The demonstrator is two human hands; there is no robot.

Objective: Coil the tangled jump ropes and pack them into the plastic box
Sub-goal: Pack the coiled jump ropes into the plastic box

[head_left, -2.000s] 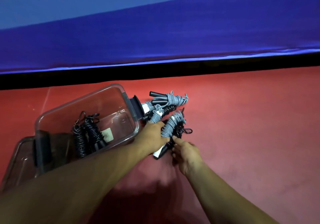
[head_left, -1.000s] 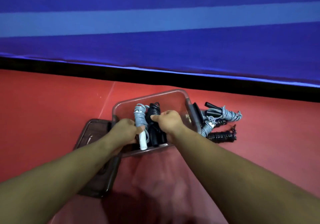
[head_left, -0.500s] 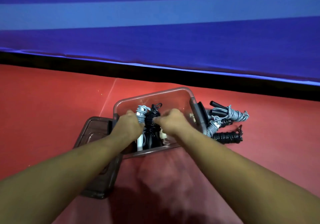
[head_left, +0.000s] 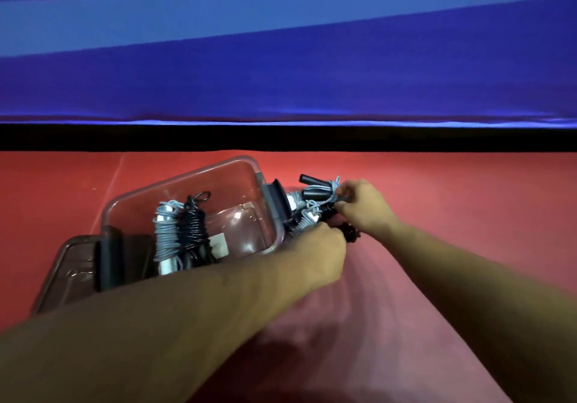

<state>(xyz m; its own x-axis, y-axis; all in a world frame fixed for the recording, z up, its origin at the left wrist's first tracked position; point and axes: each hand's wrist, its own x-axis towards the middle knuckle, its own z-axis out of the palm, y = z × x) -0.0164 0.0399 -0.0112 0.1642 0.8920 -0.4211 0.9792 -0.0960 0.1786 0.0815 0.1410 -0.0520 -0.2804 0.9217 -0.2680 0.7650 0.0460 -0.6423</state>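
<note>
Glossy clear plastic box point(head_left: 187, 181), matt red floor point(head_left: 468, 215), smooth sheeny blue cloth banner point(head_left: 281, 74).

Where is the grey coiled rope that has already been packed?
In the head view, the grey coiled rope stands inside the plastic box, left of centre, right beside the black coiled rope.

A clear plastic box point(head_left: 237, 184) is set on the red floor point(head_left: 452, 190), open side up. Two coiled jump ropes are laid side by side at its near wall: a grey one point(head_left: 166, 237) and a black one point(head_left: 193, 227). More coiled ropes point(head_left: 315, 202) are piled just beside its right wall.
</note>
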